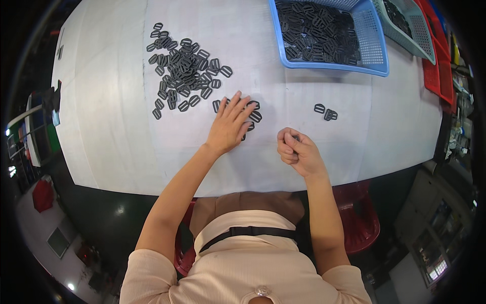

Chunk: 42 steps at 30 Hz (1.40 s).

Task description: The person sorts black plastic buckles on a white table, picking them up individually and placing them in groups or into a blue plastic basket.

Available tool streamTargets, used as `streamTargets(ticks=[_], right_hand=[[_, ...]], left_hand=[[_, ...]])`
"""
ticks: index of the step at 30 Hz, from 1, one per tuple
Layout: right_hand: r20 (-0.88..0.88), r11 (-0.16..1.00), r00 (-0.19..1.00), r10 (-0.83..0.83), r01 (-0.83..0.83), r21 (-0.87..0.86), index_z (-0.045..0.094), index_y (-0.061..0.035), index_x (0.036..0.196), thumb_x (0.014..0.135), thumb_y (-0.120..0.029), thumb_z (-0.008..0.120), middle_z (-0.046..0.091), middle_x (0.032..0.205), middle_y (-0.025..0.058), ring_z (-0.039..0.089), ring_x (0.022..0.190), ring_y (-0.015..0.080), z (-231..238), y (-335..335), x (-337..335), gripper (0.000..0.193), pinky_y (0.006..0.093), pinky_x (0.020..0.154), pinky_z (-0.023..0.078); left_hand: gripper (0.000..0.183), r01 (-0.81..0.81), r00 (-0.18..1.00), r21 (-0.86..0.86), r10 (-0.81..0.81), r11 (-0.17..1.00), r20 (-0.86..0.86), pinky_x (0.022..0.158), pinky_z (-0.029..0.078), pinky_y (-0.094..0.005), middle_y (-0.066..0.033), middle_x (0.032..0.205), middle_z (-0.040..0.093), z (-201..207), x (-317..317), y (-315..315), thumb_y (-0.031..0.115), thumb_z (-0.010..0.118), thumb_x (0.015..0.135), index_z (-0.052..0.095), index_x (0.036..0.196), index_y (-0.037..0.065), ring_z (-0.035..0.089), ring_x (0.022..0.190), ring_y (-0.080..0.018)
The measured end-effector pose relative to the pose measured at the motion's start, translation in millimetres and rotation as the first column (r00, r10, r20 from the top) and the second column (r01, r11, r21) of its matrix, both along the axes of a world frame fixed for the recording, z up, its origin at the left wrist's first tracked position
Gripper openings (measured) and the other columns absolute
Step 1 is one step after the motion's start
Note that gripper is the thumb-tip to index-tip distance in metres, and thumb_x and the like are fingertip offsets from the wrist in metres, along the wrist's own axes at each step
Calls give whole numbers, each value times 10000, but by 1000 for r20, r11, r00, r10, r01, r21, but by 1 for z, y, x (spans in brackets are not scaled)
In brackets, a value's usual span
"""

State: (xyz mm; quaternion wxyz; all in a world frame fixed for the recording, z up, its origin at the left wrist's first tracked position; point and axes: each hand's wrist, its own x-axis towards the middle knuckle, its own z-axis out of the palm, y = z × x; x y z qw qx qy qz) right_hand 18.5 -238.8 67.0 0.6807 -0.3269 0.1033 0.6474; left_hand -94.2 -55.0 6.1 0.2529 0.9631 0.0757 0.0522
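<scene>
My left hand [230,125] lies palm down on the table with its fingers stretched out. Under and beside its fingers are several black slide buckles [255,117], partly covered by the hand. To the right, my right hand [299,152] is closed, thumb pressed against the curled fingers. A small dark bit shows by the thumb, but what the fingers hold is hidden. Beyond my left hand spreads a loose pile of the same black slide buckles [183,71]. A few more buckles [330,115] lie together past my right hand.
A blue plastic basket [334,66] full of black buckles stands at the far right of the white table [111,101]. Beside it are a pale green basket [416,35] with dark pieces and red trays [439,76]. The table's near edge runs in front of my body.
</scene>
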Motion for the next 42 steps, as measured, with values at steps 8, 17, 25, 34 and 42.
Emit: streamTargets(ticks=[8,17,25,34,42], right_hand=[[105,999,993,48,-47,-15,468,-71,651,903,-340,407,374,501,-7,296,416,56,1,-12,-8,374,184,387,244],[462,967,873,158,-43,-251,573,-20,849,855,-173,521,477,659,-11,407,536,42,26,10,-21,162,180,449,318],[800,932,600,11,284,-225,578,-17,845,788,-145,610,464,647,-24,416,552,62,39,39,-37,144,207,475,339],[956,868,134,259,403,-292,546,-20,679,804,-181,574,510,583,48,433,452,145,28,48,-69,206,253,446,347],[308,988,949,66,-18,-156,530,-40,718,852,-244,529,532,614,38,482,433,122,21,23,-37,244,202,390,358]], left_hand=[[283,-485,864,127,452,865,224,798,345,-366,-69,997,524,-5,39,56,176,643,711,579,968,78,446,942,-261],[128,-452,892,-285,434,845,-126,559,442,-281,-67,729,610,10,48,64,102,637,722,599,826,38,575,617,-178],[205,-397,756,-848,400,-350,-519,653,501,-240,-95,934,588,106,-8,-25,105,537,838,542,986,-36,603,768,-161],[137,-429,673,-814,462,-391,-577,667,460,-260,-54,861,608,99,-39,-71,143,588,811,538,901,53,582,815,-133],[203,-694,686,-381,722,611,-92,615,435,-258,-47,777,612,17,-31,2,172,633,749,565,871,24,570,713,-151]])
